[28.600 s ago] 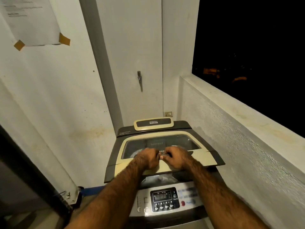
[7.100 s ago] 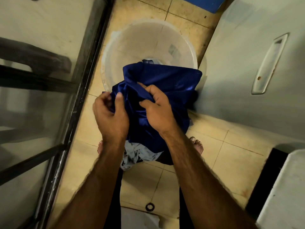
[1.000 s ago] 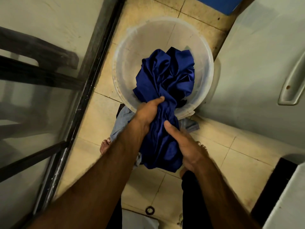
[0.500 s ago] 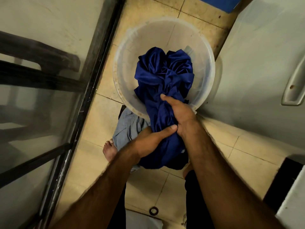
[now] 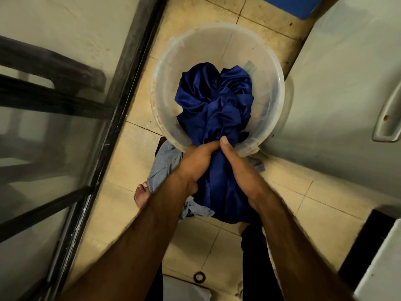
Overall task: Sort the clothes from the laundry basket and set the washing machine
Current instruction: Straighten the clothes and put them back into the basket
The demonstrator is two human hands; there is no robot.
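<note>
Head view: round translucent plastic laundry basket [image 5: 161,88] on the floor, upper centre. Shiny dark blue satin garment [image 5: 214,101] lies half inside, the rest trailing over the near rim. Likely light, limp, slippery, so grip the bunched middle. Hands: left hand [image 5: 195,161] and right hand [image 5: 240,170] both clench that bunch at the rim.

Your forearms [image 5: 138,246] are bare to the wrist, with dark hair running along both. Your left hand [image 5: 195,161] and right hand [image 5: 240,172] are bare too, the right thumbnail cut short. Your left foot [image 5: 141,195] is unshod, toes showing, and black legwear [image 5: 257,263] covers your legs.
</note>
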